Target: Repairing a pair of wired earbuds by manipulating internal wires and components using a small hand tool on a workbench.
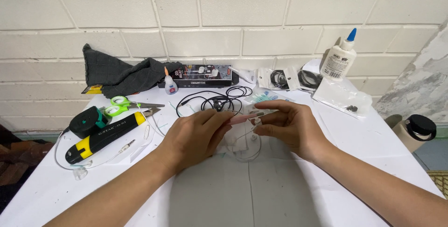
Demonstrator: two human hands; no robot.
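My left hand (193, 136) and my right hand (289, 126) meet over the middle of the white table (280, 194). Between their fingertips they pinch a small clear plastic packet with a pinkish strip (247, 116). A thin white earphone cable (245, 152) loops on the table just below the hands, with a white earbud piece (256, 121) by my right thumb. A coil of black earphone wire (219, 100) lies just beyond the fingers.
At the left lie a black and yellow tool (100, 138), green-handled scissors (123, 105), a dark round tape measure (86, 120) and a dark cloth (119, 74). An earphone box (200, 75), small glue bottle (170, 86), plastic bags (340, 97), white glue bottle (339, 59) and lidded cup (415, 131) stand behind and right.
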